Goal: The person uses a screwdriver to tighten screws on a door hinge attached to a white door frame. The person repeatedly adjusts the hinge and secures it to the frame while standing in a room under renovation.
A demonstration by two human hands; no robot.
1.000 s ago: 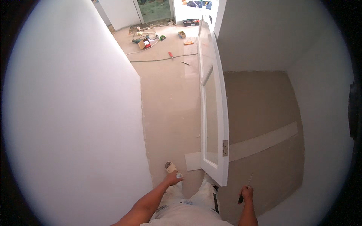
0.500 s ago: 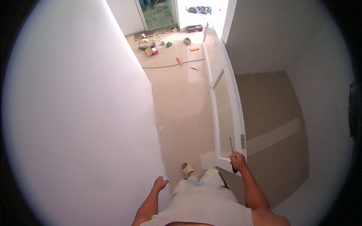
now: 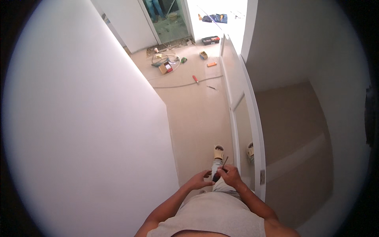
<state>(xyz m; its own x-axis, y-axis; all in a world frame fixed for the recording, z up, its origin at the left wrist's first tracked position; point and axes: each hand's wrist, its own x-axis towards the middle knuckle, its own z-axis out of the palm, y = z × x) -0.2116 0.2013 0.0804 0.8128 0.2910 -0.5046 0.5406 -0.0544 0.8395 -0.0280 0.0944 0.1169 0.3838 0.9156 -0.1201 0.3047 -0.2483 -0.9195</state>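
Note:
In front of my body, my right hand [image 3: 229, 175] is closed around a screwdriver [image 3: 216, 177]. Its handle is dark with some red, and its metal shaft points up and away from me. My left hand [image 3: 200, 180] is just left of the handle, thumb and fingers apart; whether they touch the handle I cannot tell. To my right stands a white door [image 3: 258, 130] with a glazed panel [image 3: 245, 130] and a metal hinge [image 3: 262, 177] on its near edge. The door is close to my right forearm, and a sandalled foot [image 3: 218, 152] is beside it.
A white wall [image 3: 98, 130] bounds my left. Across the tiled floor [image 3: 197, 114] lie a cable [image 3: 173, 87], a red-handled tool [image 3: 195, 79], an orange item [image 3: 212, 64], an opened carton [image 3: 166, 68] and a toolbox [image 3: 210, 40]. Beyond a doorway, another person's legs [image 3: 154, 8] show.
My right hand has moved left from the door's edge with the screwdriver. My left hand has come in from the wall side beside it. My view has shifted, and a foot has stepped forward.

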